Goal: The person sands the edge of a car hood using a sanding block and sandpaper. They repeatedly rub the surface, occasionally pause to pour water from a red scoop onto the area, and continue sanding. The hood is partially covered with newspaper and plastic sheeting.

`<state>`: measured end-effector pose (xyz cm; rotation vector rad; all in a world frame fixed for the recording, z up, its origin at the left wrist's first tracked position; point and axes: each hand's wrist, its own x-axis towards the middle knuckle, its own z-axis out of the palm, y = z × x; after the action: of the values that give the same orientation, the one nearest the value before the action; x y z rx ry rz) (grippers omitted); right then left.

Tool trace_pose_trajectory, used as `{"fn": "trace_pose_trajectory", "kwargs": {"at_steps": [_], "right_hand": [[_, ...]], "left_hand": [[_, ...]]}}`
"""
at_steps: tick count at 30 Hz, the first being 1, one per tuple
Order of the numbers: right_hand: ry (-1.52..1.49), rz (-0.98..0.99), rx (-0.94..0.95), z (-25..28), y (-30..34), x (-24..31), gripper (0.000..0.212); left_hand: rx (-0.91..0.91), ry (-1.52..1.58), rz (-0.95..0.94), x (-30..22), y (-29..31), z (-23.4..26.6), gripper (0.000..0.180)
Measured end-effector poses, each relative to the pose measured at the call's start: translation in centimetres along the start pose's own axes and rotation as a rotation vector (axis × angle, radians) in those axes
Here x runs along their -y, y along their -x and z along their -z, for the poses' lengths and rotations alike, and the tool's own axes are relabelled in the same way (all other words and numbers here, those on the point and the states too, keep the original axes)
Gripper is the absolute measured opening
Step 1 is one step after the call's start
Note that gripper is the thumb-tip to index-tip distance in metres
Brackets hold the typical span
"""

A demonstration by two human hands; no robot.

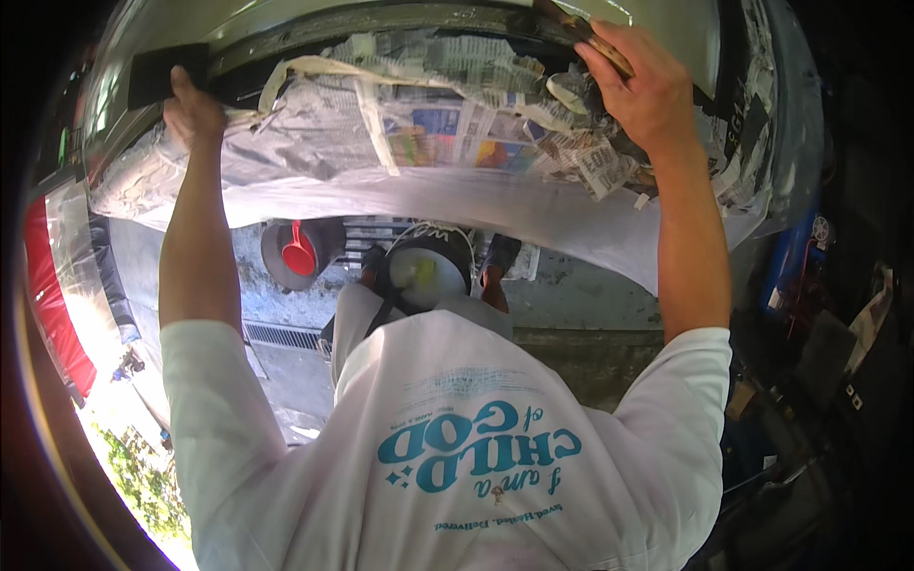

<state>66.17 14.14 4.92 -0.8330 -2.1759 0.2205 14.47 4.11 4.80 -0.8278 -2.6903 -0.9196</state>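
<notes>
Up at the far left, my left hand [193, 112] is closed on a flat black rectangular plate [169, 74], its thumb laid over the face. At the far right, my right hand [649, 84] grips a slim brown tool with a worn, wood-like handle [609, 52]; its far end is dark and its exact kind is unclear. Both hands are at a curved, pale vehicle panel [381, 13]. Below its edge, newspaper [324, 124] is stuck down with strips of masking tape [376, 124], torn and loose near my right hand.
A plastic sheet [400, 193] hangs under the newspaper. Between my feet stands a bucket [419, 293] with cloudy liquid and something yellow-green inside. Left of it, a red dipper [298, 255] lies in a dark round basin [274, 262]. A floor grate [281, 335] runs at the left.
</notes>
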Motion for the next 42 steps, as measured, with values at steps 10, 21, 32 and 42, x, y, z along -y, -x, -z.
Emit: {"fn": "trace_pose_trajectory", "kwargs": {"at_steps": [10, 21, 32, 42], "right_hand": [[0.094, -0.224, -0.019, 2.8, 2.7, 1.1, 0.030], [-0.709, -0.868, -0.154, 6.6, 3.8, 6.9, 0.031], [0.399, -0.643, 0.135, 0.7, -1.0, 11.6, 0.026], [0.536, -0.637, 0.053, -1.9, -0.5, 12.1, 0.025]], "left_hand": [[-0.017, 0.078, -0.030, -1.7, 1.7, 1.1, 0.087], [-0.054, 0.187, -0.147, -1.8, 1.7, 0.6, 0.081], [0.049, 0.019, -0.086, 0.2, 1.2, -0.5, 0.073], [0.046, 0.145, -0.172, -1.8, 2.2, 1.2, 0.060]]}}
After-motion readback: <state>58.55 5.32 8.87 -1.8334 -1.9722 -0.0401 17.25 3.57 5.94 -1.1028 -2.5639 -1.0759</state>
